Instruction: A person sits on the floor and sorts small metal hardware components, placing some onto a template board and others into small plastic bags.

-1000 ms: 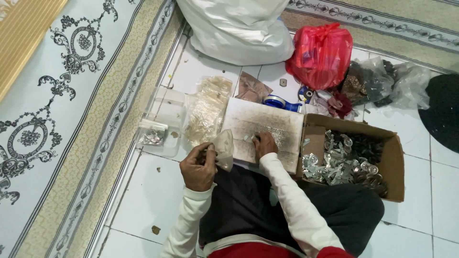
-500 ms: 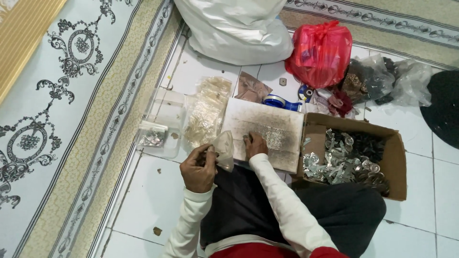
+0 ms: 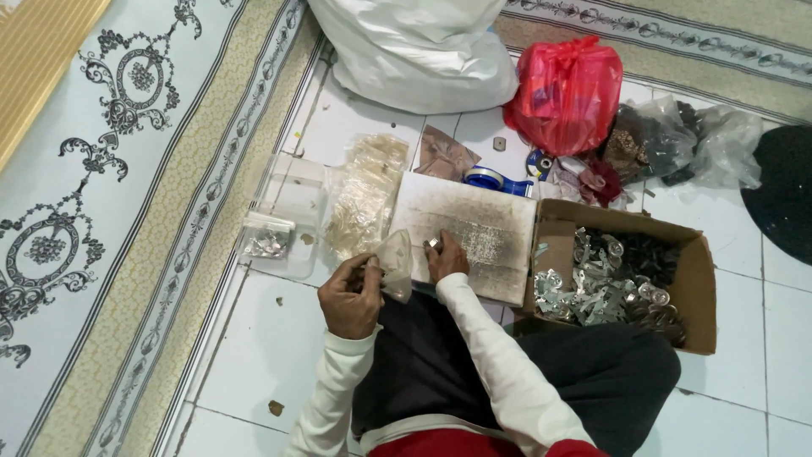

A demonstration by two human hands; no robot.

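Observation:
My left hand (image 3: 351,294) holds a small clear plastic bag (image 3: 396,264) by its mouth, just above my lap. My right hand (image 3: 446,257) rests at the near left edge of a worn white board (image 3: 474,233) and pinches a small silver metal piece (image 3: 434,245) right beside the bag. A patch of tiny pieces lies scattered on the middle of the board. A pile of empty clear bags (image 3: 364,199) sits left of the board. A brown cardboard box (image 3: 695,279) to the right is filled with silver and dark metal parts.
A clear flat tray (image 3: 292,207) with a small filled packet (image 3: 267,241) lies at the left on the white tiles. A big white sack (image 3: 414,46), a red plastic bag (image 3: 568,89), blue tape (image 3: 491,179) and grey bags (image 3: 677,140) stand behind. A patterned carpet (image 3: 110,169) runs along the left.
My right hand has drawn back from the middle of the board toward the bag in my left hand. The left hand has stayed in place.

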